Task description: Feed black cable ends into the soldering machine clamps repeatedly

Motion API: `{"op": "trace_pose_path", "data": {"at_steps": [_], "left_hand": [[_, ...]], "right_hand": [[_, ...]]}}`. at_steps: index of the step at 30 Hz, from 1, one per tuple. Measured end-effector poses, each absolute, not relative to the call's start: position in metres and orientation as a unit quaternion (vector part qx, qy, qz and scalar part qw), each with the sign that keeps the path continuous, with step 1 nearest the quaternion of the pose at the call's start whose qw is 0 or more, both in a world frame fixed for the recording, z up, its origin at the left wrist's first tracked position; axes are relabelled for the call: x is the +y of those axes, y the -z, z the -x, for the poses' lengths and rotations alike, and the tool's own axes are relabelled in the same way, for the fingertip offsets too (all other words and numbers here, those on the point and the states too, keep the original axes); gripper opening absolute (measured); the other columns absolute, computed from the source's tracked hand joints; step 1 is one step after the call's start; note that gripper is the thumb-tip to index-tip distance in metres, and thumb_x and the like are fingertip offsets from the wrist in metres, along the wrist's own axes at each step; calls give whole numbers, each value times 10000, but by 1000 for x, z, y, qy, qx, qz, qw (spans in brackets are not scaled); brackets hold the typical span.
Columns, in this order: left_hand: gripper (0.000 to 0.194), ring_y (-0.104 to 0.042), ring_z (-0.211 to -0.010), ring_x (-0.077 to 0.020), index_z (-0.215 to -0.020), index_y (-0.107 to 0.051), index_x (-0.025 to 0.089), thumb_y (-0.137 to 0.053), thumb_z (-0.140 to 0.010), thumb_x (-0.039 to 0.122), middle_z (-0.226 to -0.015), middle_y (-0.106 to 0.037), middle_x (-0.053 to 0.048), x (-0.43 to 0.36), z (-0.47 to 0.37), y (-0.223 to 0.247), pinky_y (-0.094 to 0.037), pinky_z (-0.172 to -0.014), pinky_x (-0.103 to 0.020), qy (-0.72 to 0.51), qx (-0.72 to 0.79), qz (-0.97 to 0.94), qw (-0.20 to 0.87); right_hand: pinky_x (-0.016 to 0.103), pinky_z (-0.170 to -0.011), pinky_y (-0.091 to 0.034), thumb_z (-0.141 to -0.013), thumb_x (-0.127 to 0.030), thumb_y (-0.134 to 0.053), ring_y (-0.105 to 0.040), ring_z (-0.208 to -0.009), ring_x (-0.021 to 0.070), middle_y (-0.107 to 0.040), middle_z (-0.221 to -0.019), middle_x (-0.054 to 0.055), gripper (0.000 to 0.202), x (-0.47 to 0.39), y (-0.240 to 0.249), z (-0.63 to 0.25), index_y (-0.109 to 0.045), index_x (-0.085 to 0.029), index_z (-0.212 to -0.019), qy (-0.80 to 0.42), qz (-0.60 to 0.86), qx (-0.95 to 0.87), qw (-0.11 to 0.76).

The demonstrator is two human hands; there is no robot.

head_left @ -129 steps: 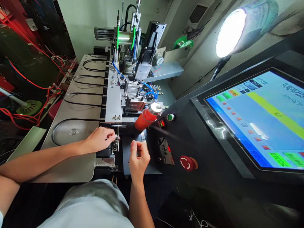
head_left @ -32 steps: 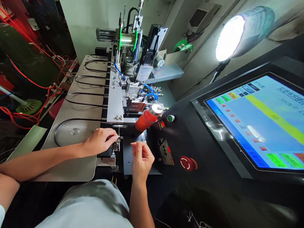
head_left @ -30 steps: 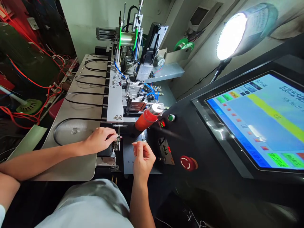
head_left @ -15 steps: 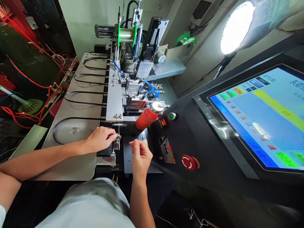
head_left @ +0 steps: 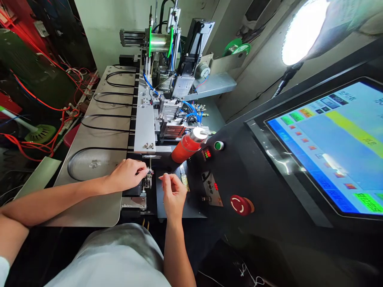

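My left hand (head_left: 131, 174) is closed in a pinch at a small metal fixture (head_left: 147, 179) on the machine's near end. Whatever its fingertips hold is hidden or too small to name. To the right of the fixture, my right hand (head_left: 174, 194) is raised above a dark plate (head_left: 194, 208), thumb and index finger pressed together. What sits in that pinch, if anything, is too small to make out. A slim yellowish item (head_left: 184, 181) lies just behind the right hand. Beneath my left forearm, a metal work surface (head_left: 95, 209) carries looped black cables (head_left: 98, 149).
A red bottle (head_left: 186, 147) stands tilted in view behind my right hand. The machine's slides and a green-flanged wire spool (head_left: 160, 43) rise behind. At right are a red emergency-stop button (head_left: 241, 205), a green button (head_left: 218, 146), a touch screen (head_left: 332, 147) and a bright lamp (head_left: 305, 34).
My right hand has shifted a little left, closer to the fixture, uncovering more of the yellowish item. My left hand stays at the fixture. The view has shifted slightly.
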State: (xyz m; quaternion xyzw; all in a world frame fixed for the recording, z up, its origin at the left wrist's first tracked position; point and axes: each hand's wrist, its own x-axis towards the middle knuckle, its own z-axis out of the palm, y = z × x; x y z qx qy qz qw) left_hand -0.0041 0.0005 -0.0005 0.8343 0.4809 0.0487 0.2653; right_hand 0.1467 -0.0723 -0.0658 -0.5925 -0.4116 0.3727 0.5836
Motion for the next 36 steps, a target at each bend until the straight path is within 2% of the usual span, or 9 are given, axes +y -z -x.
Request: {"op": "trace_pose_path", "data": {"at_steps": [8, 17, 21, 24, 29, 32, 36], "left_hand": [[243, -530, -600, -127, -769, -680, 162, -492, -898, 247, -668, -646, -13, -1, 2, 0, -303, -596, -230, -52, 487, -831, 265], [252, -550, -621, -136, -734, -649, 157, -484, -903, 245, -671, -643, -20, 0, 1, 3, -306, -603, -240, -48, 476, -848, 230], [247, -563, -628, -139, -727, -632, 152, -492, -911, 241, -669, -633, -16, 0, 1, 5, -327, -598, -243, -45, 463, -862, 202], [235, -591, -653, -144, -772, -643, 146, -496, -925, 247, -711, -639, -24, -4, 4, 9, -361, -591, -239, -59, 441, -883, 152], [210, -626, -711, -114, -1009, -665, 187, -464, -956, 220, -943, -663, -24, -12, 16, 13, -411, -586, -210, -116, 380, -917, 34], [248, -625, -710, -95, -1039, -669, 229, -447, -956, 153, -951, -674, 12, -13, 22, 14, -418, -590, -200, -127, 324, -938, -17], [300, -609, -722, -114, -1052, -667, 194, -401, -953, 96, -968, -694, -17, -10, 24, 20, -441, -625, -228, -114, 257, -955, -91]], "right_hand": [[236, -597, -364, -917, -355, -489, -473, -639, 118, -532, -685, -20, 242, -62, 71, -142, -567, -182, -767, -377, 577, -476, 546], [236, -531, -268, -939, -399, -422, -310, -570, 94, -306, -608, -66, 327, -46, 75, -137, -367, -219, -672, -403, 547, -507, 530], [238, -536, -272, -939, -371, -407, -311, -575, 95, -302, -617, -63, 315, -41, 77, -131, -343, -223, -669, -392, 522, -514, 556], [240, -547, -286, -947, -376, -389, -325, -580, 99, -323, -622, -61, 312, -41, 81, -128, -357, -222, -676, -382, 515, -515, 569], [238, -547, -296, -957, -405, -357, -331, -581, 101, -333, -627, -59, 327, -42, 85, -125, -354, -225, -684, -376, 524, -502, 576], [239, -545, -290, -959, -398, -365, -321, -576, 100, -321, -626, -63, 330, -43, 86, -125, -346, -226, -679, -377, 523, -494, 583], [240, -541, -280, -955, -384, -388, -306, -576, 98, -306, -629, -67, 330, -43, 86, -121, -336, -226, -671, -389, 520, -474, 594]]}}
